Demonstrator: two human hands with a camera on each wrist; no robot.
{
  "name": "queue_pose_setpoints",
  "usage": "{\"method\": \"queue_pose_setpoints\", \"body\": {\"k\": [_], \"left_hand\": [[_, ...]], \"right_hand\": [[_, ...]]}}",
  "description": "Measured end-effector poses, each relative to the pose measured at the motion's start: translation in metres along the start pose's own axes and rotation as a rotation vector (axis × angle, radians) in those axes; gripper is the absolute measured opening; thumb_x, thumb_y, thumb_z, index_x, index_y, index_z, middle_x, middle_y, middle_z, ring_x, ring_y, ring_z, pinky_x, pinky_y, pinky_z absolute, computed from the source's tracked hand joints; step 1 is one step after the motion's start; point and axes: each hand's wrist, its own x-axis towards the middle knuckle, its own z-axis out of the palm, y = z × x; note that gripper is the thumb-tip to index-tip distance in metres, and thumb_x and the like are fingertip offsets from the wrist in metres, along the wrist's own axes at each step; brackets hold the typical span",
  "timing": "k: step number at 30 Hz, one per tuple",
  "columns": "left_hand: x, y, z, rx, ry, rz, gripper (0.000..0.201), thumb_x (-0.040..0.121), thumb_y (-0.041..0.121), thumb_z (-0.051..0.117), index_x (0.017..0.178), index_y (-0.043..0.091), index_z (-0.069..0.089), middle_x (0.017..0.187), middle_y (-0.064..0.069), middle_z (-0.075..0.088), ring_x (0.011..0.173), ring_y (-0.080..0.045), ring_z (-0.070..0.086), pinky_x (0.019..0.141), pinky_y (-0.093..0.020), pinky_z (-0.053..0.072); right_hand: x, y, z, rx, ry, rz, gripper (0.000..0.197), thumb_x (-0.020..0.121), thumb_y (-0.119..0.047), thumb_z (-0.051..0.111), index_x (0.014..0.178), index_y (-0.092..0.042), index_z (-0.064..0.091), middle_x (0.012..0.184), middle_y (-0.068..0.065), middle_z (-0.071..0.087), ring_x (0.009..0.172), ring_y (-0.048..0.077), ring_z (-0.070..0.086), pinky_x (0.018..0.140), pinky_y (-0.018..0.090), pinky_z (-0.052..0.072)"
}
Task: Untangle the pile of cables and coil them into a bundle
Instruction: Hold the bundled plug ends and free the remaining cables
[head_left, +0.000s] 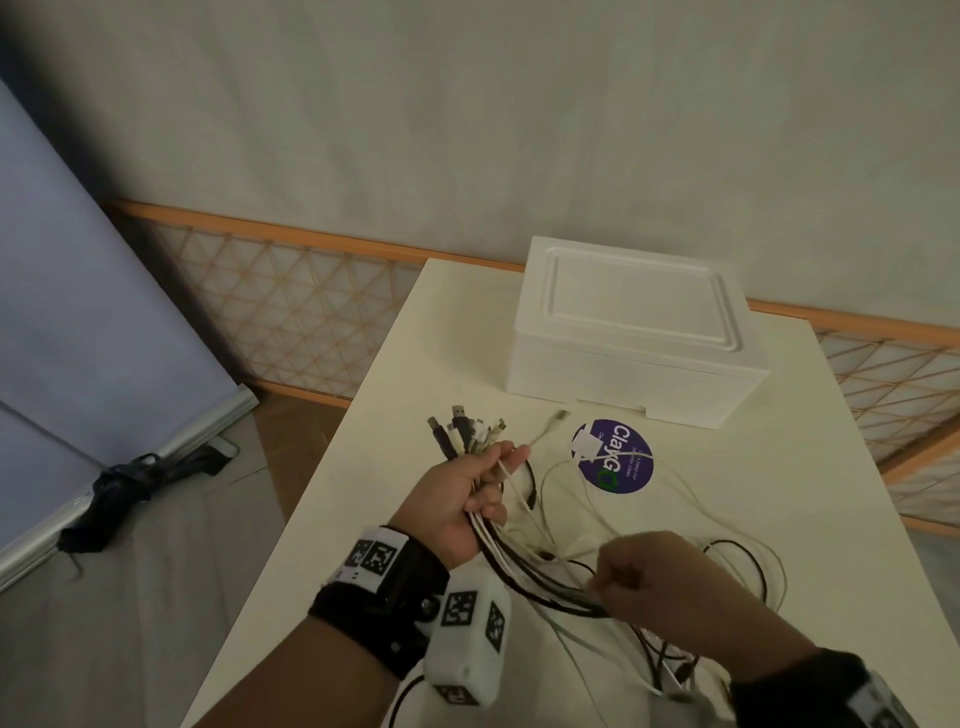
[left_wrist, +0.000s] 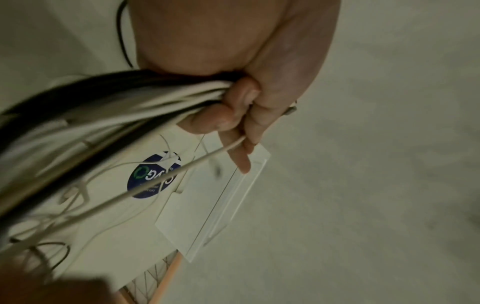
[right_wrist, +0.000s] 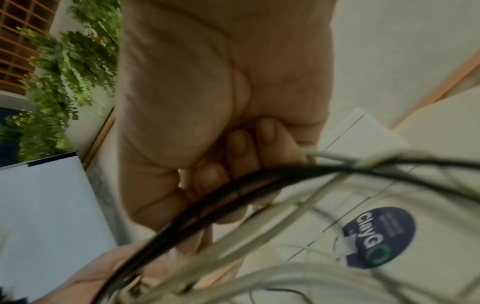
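Observation:
My left hand (head_left: 470, 499) grips a bunch of black and white cables just below their plugs (head_left: 465, 430), which fan out above the fist. The gathered cables (head_left: 535, 577) run down and right into my right hand (head_left: 649, 577), whose curled fingers close round them. In the left wrist view the fingers (left_wrist: 233, 115) wrap the cable bunch (left_wrist: 109, 107). The right wrist view has fingers (right_wrist: 233, 160) curled over black cables (right_wrist: 233, 187). Loose white and black cable loops (head_left: 727, 582) trail over the white table (head_left: 415, 364) to the right.
A white foam box (head_left: 634, 332) stands at the table's far end. A round dark blue sticker (head_left: 613, 457) lies in front of it, with a white plug and thin cable across it. The table's left edge drops to the floor; a lattice fence runs behind.

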Motion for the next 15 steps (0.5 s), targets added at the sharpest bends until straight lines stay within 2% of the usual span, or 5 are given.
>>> {"method": "queue_pose_setpoints", "body": {"k": [4,8,11,13,15], "left_hand": [[0.008,0.001,0.001,0.046,0.036,0.04,0.018,0.098,0.016,0.046,0.097,0.01,0.063,0.085,0.001,0.075,0.026,-0.002,0.025,0.034,-0.012,0.028],[0.011,-0.001,0.001,0.037,0.077,0.08,0.021,0.098,0.012,0.044,0.108,0.01,0.063,0.077,0.002,0.073,0.027,-0.002,0.025,0.035,-0.013,0.028],[0.009,-0.007,0.003,0.026,0.079,0.076,0.019,0.097,0.007,0.044,0.098,0.007,0.063,0.085,-0.003,0.075,0.028,-0.002,0.023,0.035,-0.014,0.029],[0.007,-0.012,0.006,0.019,0.082,0.06,0.019,0.095,0.003,0.043,0.09,0.007,0.06,0.095,-0.009,0.074,0.028,-0.003,0.023,0.035,-0.015,0.03],[0.003,-0.019,0.011,0.024,0.09,0.043,0.019,0.092,0.0,0.043,0.084,0.008,0.057,0.097,-0.013,0.074,0.028,-0.005,0.023,0.034,-0.015,0.029]], "right_hand": [[-0.012,0.029,-0.017,-0.134,-0.113,0.147,0.014,0.063,-0.026,0.058,0.054,-0.019,0.05,0.048,-0.008,0.046,0.047,0.005,0.042,0.05,0.021,0.032],[-0.011,0.05,-0.025,-0.178,0.031,0.228,0.007,0.063,-0.031,0.055,0.056,-0.032,0.056,0.062,-0.017,0.057,0.065,0.001,0.054,0.064,0.021,0.046],[-0.006,0.035,-0.022,-0.128,0.279,0.079,0.027,0.071,-0.025,0.065,0.093,-0.042,0.063,0.1,-0.023,0.055,0.1,0.005,0.053,0.093,0.03,0.045],[0.005,0.01,-0.017,-0.019,0.382,-0.014,0.037,0.079,-0.021,0.067,0.115,-0.031,0.062,0.111,-0.019,0.052,0.107,0.004,0.05,0.096,0.028,0.043],[0.019,-0.018,-0.006,0.037,0.322,-0.064,0.039,0.087,-0.032,0.061,0.125,-0.032,0.054,0.113,-0.018,0.055,0.103,0.001,0.052,0.09,0.021,0.043]]}}
